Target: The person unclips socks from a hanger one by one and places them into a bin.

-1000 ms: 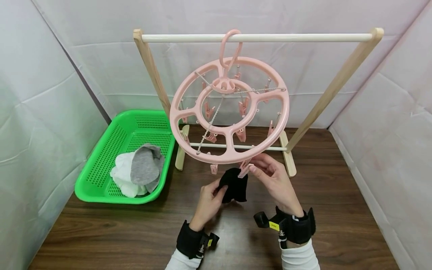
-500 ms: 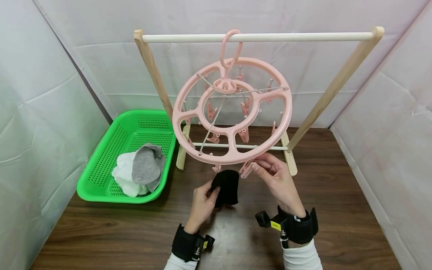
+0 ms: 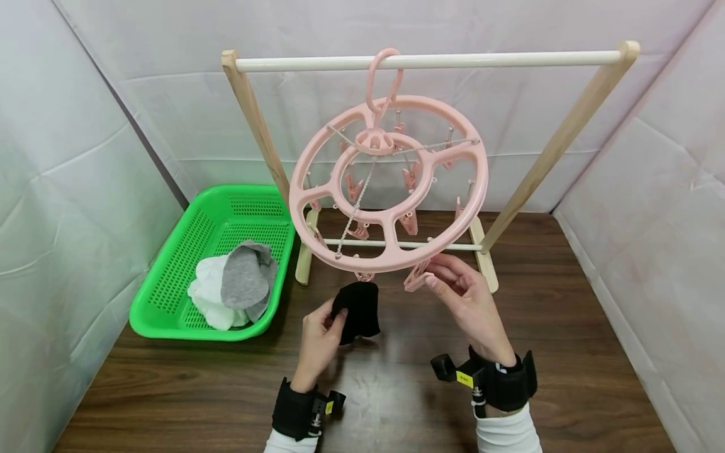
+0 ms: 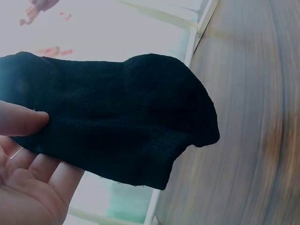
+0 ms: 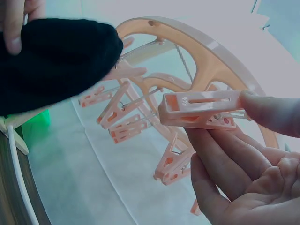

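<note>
My left hand pinches a black ankle sock between thumb and fingers, below the front rim of a pink round clip hanger. In the left wrist view the sock spreads out flat, its opening toward the lower right. My right hand holds a pink clothespin at the hanger's front right. The right wrist view has the thumb on the top of this clothespin and fingers beneath it; nothing sits in its jaws. Sock and clothespin are apart.
The hanger's hook hangs on the white bar of a wooden stand. Several other pink clothespins dangle under the rings. At the left, a green basket contains a grey cloth item and a white one.
My left hand has carried the black sock leftward, away from the clothespin. My right hand keeps its grip on the clothespin and has barely moved. The hanger has swung slightly right.
</note>
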Available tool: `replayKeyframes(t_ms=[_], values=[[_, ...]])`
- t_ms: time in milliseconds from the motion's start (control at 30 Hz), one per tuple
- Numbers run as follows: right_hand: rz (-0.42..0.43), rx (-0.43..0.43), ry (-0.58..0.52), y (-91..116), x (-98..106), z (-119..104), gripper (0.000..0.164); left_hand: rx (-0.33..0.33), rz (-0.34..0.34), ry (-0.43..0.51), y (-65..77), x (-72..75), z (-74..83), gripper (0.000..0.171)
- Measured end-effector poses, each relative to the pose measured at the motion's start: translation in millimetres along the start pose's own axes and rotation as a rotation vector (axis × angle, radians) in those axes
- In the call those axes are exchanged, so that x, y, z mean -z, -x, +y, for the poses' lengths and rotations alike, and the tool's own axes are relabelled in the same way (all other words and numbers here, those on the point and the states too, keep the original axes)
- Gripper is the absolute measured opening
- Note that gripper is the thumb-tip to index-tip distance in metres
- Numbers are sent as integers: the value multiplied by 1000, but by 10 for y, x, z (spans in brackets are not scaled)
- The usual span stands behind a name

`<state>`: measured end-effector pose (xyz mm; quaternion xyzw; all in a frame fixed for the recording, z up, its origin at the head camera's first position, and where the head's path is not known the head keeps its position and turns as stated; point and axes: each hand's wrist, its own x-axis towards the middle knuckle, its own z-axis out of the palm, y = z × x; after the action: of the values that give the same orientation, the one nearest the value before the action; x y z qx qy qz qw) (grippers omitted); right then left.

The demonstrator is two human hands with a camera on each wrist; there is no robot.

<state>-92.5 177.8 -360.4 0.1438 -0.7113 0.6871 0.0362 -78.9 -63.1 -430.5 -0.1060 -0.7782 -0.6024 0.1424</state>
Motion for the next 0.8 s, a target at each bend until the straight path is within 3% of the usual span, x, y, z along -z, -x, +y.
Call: replayKeyframes(t_ms=[167,233,400,633,800], values=[[73,-11,-32,10,-4,19,39,-5,38,-11,-13,121,4,10],[94,-2,-50,6,-8,31,38,-4,46,-28,-22,185,110,10],[125,40,-112,-13,-2,52,35,-32,78,-47,-47,324,76,10],[109,65,-208,-24,24,73,36,-23,70,-66,-113,601,112,24],[78,43,-250,-30,38,109,40,-31,64,-80,-227,793,132,22]])
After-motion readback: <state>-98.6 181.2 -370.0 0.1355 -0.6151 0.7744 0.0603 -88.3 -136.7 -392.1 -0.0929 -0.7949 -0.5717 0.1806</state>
